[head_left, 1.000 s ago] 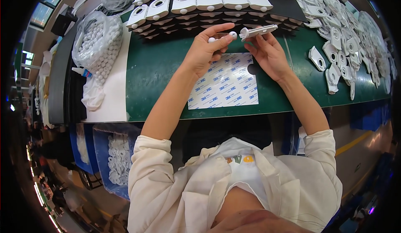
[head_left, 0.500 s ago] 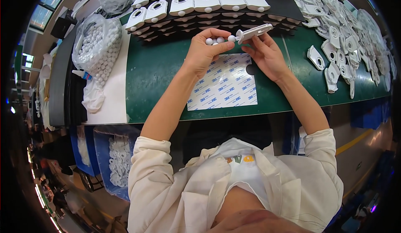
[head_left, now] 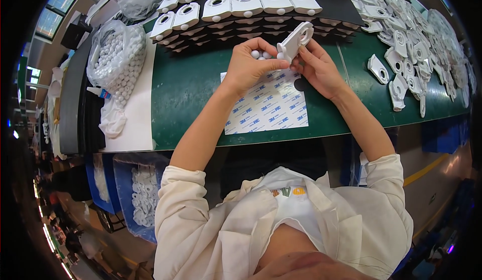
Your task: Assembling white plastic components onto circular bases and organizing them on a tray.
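Presently, the right hand (head_left: 321,73) pinches a white plate (head_left: 292,45) between thumb and fingers, its ringed end tipped up toward one o'clock. The left hand (head_left: 244,70), at eight o'clock from that plate, is curled round several white balls (head_left: 260,54), its thumb reaching to the plate's lower end; whether a ball is seated there, I cannot tell.

Just below the hands, between six and seven o'clock, a printed sheet (head_left: 266,112) lies on the green bench (head_left: 186,104). From ten to twelve stand the rows of plates (head_left: 246,7) on stacked black boards (head_left: 335,15), with balls at their near ends; these look done. Farther off at three o'clock spreads a heap of loose plates (head_left: 400,44), apparently without balls, so much seems left. At nine o'clock, a clear bag (head_left: 108,61) holds plenty more balls.
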{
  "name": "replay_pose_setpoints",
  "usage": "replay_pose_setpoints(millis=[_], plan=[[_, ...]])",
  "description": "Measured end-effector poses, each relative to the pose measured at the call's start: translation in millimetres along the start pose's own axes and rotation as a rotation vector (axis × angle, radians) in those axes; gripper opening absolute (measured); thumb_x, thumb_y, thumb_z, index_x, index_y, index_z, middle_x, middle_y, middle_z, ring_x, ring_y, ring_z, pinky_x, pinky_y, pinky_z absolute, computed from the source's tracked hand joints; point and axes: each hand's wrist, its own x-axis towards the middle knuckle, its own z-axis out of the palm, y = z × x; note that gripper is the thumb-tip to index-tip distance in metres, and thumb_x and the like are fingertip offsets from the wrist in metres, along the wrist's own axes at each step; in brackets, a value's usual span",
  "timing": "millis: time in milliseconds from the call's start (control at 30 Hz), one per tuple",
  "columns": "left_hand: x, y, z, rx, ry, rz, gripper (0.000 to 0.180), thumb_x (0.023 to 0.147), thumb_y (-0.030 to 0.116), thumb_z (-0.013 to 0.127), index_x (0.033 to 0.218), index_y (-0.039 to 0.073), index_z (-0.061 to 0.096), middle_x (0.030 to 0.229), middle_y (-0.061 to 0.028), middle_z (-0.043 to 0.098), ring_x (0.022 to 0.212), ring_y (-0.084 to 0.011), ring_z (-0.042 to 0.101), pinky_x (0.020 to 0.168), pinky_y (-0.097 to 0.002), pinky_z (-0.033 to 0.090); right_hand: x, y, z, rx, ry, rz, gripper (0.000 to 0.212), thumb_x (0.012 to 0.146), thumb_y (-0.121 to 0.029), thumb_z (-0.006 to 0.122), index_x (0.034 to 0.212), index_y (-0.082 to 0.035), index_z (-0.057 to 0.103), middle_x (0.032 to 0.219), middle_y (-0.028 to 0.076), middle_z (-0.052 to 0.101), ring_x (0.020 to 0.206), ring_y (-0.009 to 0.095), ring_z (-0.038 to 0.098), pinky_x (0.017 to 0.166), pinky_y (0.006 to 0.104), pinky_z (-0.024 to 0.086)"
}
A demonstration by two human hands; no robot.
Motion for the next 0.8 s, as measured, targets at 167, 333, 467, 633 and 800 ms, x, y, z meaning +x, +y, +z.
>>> replay_pose_setpoints(millis=[167,333,467,633,800], plan=[[-0.8,5.1,2.5,-0.049,-0.040,0.024,0.030,0.057,0.002,0.081,0.065,0.008,0.053,0.073,-0.0015,0.059,0.066,-0.0078,0.056,0.060,-0.0231,0.048,-2.7,-7.4,1.6,-0.023,-0.080,-0.049,0.029,0.092,-0.017,0.048,0.120,-0.008,0.044,0.102,0.001,0.053,0.083,0.008,0.049,0.073,0.0233,0.041],[0.8,5.3,-3.6,-0.014,-0.101,-0.008,0.027,0.063,0.003,0.077,0.063,0.008,0.051,0.077,-0.0029,0.058,0.063,-0.0071,0.054,0.055,-0.0204,0.045,-1.9,-32.7,5.4,-0.410,-0.014,-0.227,0.029,0.090,-0.012,0.052,0.118,-0.006,0.047,0.101,0.002,0.056,0.084,0.009,0.053,0.073,0.0242,0.044],[7.3,-3.4,-14.1,-0.407,-0.062,-0.163,0.016,0.076,0.012,0.068,0.078,0.007,0.052,0.083,-0.0042,0.057,0.061,-0.0072,0.048,0.044,-0.0159,0.033,15.7,-72.7,-2.2,-0.567,0.215,-0.476,0.032,0.088,-0.010,0.054,0.118,-0.002,0.049,0.092,0.001,0.061,0.078,0.006,0.055,0.070,0.0206,0.044],[12.5,-6.5,-23.4,-0.667,0.006,-0.222,0.023,0.081,0.003,0.058,0.101,0.003,0.048,0.099,-0.0113,0.051,0.068,-0.0115,0.047,0.040,-0.0164,0.028,34.3,-117.3,-42.3,-0.992,0.527,-0.319,0.034,0.086,-0.024,0.055,0.113,-0.003,0.057,0.085,-0.001,0.061,0.070,0.005,0.050,0.061,0.0188,0.039],[13.4,-7.3,-22.4,-0.721,0.004,-0.268,0.033,0.077,-0.006,0.051,0.108,0.001,0.044,0.106,-0.0140,0.048,0.070,-0.0138,0.047,0.040,-0.0176,0.028,62.6,-124.4,-81.1,-1.219,0.436,-0.111,0.033,0.082,-0.026,0.058,0.105,-0.003,0.063,0.081,0.000,0.060,0.066,0.006,0.048,0.055,0.0202,0.036]])
